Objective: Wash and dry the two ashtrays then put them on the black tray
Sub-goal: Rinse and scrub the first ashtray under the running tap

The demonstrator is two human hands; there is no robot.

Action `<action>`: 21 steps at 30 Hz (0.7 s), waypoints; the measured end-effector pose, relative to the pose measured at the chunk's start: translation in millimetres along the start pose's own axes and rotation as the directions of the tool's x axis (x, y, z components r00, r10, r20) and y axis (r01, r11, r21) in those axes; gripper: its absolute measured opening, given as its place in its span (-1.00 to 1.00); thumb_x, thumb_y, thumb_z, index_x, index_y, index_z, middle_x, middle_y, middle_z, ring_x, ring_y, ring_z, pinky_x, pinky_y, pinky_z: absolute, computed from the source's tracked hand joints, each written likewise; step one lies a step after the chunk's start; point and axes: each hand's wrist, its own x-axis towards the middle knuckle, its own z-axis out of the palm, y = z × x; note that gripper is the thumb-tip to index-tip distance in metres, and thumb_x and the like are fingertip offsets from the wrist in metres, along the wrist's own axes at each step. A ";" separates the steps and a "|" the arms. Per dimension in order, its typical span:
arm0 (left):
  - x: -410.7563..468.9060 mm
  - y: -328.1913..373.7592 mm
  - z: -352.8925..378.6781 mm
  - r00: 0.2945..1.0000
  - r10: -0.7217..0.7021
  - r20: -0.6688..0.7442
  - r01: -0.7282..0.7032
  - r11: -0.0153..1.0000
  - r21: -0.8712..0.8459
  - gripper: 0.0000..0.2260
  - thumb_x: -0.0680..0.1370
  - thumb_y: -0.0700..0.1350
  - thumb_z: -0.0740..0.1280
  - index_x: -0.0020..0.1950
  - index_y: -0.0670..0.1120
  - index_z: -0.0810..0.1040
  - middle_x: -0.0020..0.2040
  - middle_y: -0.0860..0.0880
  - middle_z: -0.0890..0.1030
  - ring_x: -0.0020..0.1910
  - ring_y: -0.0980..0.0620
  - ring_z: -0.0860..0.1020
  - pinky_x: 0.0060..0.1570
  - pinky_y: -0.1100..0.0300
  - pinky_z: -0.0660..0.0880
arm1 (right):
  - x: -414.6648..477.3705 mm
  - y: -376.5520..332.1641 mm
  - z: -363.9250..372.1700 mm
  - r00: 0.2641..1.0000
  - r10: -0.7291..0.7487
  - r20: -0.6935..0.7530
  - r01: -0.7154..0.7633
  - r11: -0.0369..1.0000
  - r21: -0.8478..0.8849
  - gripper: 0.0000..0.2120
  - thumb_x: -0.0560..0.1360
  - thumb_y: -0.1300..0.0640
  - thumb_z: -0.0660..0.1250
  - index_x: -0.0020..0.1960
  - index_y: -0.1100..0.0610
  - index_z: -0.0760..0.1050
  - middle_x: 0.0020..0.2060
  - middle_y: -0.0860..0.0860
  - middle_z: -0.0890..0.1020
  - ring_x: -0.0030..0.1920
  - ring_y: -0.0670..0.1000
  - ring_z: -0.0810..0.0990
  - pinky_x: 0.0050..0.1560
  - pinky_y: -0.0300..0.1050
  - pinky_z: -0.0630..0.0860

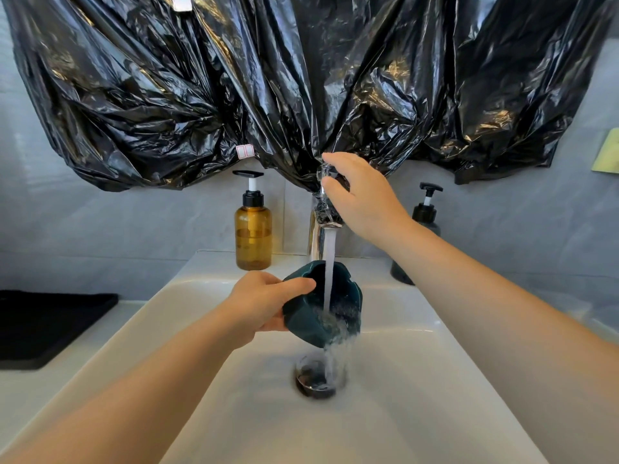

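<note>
The left hand (259, 301) grips a tilted dark teal ceramic ashtray (323, 304) under running water over the white sink (418, 380). The right hand (360, 195) has its fingers (335, 190) closed around the chrome faucet handle (324, 174).

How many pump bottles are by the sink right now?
2. An amber bottle stands left of the tap, and a dark bottle stands to its right, partly hidden behind the right forearm. Others may be out of view.

Probably a bathroom — white sink (418, 356), faucet (318, 236), soap dispenser (253, 229).
</note>
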 end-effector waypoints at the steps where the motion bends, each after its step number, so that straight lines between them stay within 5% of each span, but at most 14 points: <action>1: 0.4 0.0 -0.1 1.000 0.012 -0.010 -0.012 1.000 0.008 -0.61 0.42 0.03 0.49 0.08 -0.21 0.54 -0.09 -0.15 0.69 -0.19 -0.06 0.70 -0.29 0.16 0.64 | -0.9 0.8 0.1 1.000 0.006 -0.011 -0.006 1.000 -0.003 -0.55 0.65 0.10 0.11 0.53 0.12 0.25 0.50 -0.01 0.32 0.49 -0.06 0.24 0.36 -0.29 0.13; 4: 2.1 -0.2 -0.8 0.996 0.071 -0.054 -0.068 0.996 0.064 -0.67 0.41 0.01 0.51 0.01 -0.18 0.56 -0.12 -0.12 0.69 -0.17 -0.05 0.68 -0.32 0.20 0.61 | -10.9 1.3 1.1 1.000 0.002 -0.031 -0.003 1.000 -0.007 -0.57 0.64 0.14 0.11 0.51 0.10 0.30 0.48 -0.02 0.35 0.47 -0.07 0.27 0.32 -0.34 0.13; 7: 1.6 0.3 -2.1 0.984 0.146 -0.099 -0.131 0.981 0.144 -0.73 0.40 0.02 0.51 -0.09 -0.12 0.56 -0.12 -0.10 0.67 -0.11 -0.07 0.65 -0.18 0.12 0.64 | -28.1 2.6 5.4 0.999 -0.027 -0.036 0.026 0.999 -0.037 -0.59 0.62 0.17 0.14 0.46 0.11 0.36 0.44 -0.02 0.40 0.43 -0.07 0.33 0.36 -0.28 0.21; 10: 1.7 -0.5 -3.8 0.969 0.212 -0.128 -0.182 0.960 0.214 -0.73 0.38 0.05 0.52 -0.10 -0.09 0.58 -0.13 -0.08 0.66 -0.07 -0.08 0.62 -0.03 0.00 0.63 | -40.3 4.3 6.0 0.999 -0.036 0.027 0.037 0.998 -0.052 -0.53 0.63 0.15 0.15 0.53 0.10 0.25 0.51 -0.04 0.29 0.50 -0.10 0.20 0.39 -0.34 0.07; 16: -2.9 0.6 -6.4 0.920 0.366 -0.142 -0.292 0.880 0.375 -0.75 0.37 0.06 0.52 -0.05 0.06 0.55 -0.17 0.11 0.62 -0.15 0.10 0.57 -0.26 0.22 0.56 | -59.6 5.6 0.2 1.000 -0.002 -0.006 0.002 1.000 0.024 -0.51 0.64 0.05 0.18 0.55 0.07 0.22 0.53 -0.09 0.24 0.52 -0.15 0.15 0.46 -0.31 0.06; 18: -4.9 1.1 -7.5 0.875 0.464 -0.139 -0.338 0.790 0.512 -0.71 0.35 0.09 0.53 -0.01 0.09 0.56 -0.12 0.11 0.60 -0.13 0.09 0.57 -0.21 0.13 0.61 | -73.1 10.2 -2.3 0.999 0.042 -0.008 -0.042 0.998 0.038 -0.50 0.63 0.02 0.18 0.55 0.05 0.22 0.53 -0.10 0.24 0.52 -0.16 0.15 0.50 -0.24 0.09; 21: -10.8 5.0 -8.3 0.766 0.639 -0.062 -0.361 0.508 0.782 -0.65 0.35 0.14 0.49 0.06 0.07 0.54 -0.06 0.08 0.51 -0.12 0.07 0.50 -0.17 0.12 0.56 | -93.2 16.8 -7.7 0.993 0.113 0.040 -0.114 0.993 0.018 -0.48 0.62 -0.01 0.20 0.55 0.02 0.21 0.54 -0.12 0.21 0.52 -0.17 0.13 0.53 -0.11 0.15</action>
